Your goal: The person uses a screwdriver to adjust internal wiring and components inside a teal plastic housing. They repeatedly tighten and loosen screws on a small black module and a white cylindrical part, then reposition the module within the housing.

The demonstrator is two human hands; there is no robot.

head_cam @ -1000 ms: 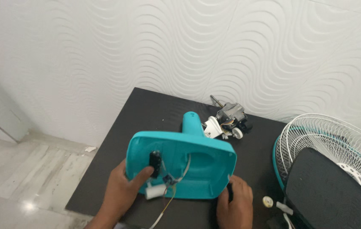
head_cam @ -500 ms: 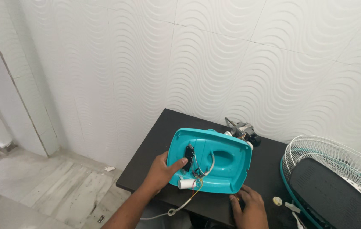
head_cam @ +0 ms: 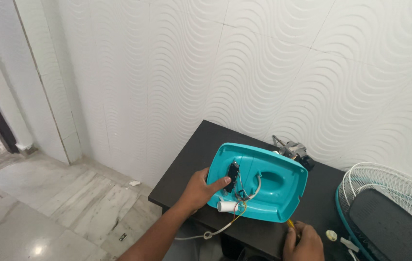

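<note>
Head view, left to right. My left hand (head_cam: pixel 200 189) grips the left rim of the teal fan base (head_cam: pixel 259 186), thumb laid across its inner face beside the black switch block (head_cam: pixel 233 175); I judge this hold keeps the shell tilted up so its hollow underside faces me. The base stands near the front edge of the dark table (head_cam: pixel 191 159), open side showing: a moulded teal cavity, loose wires (head_cam: pixel 247 193), a white cylindrical capacitor (head_cam: pixel 227 207) at its lower rim, and a white cord (head_cam: pixel 206 234) trailing over the table's front edge. My right hand (head_cam: pixel 304 243), at the front edge, is curled around a yellow-tipped tool (head_cam: pixel 290 224). Behind the base lies the bare motor (head_cam: pixel 293 151); at the right edge, the white fan guard (head_cam: pixel 389 193).
</note>
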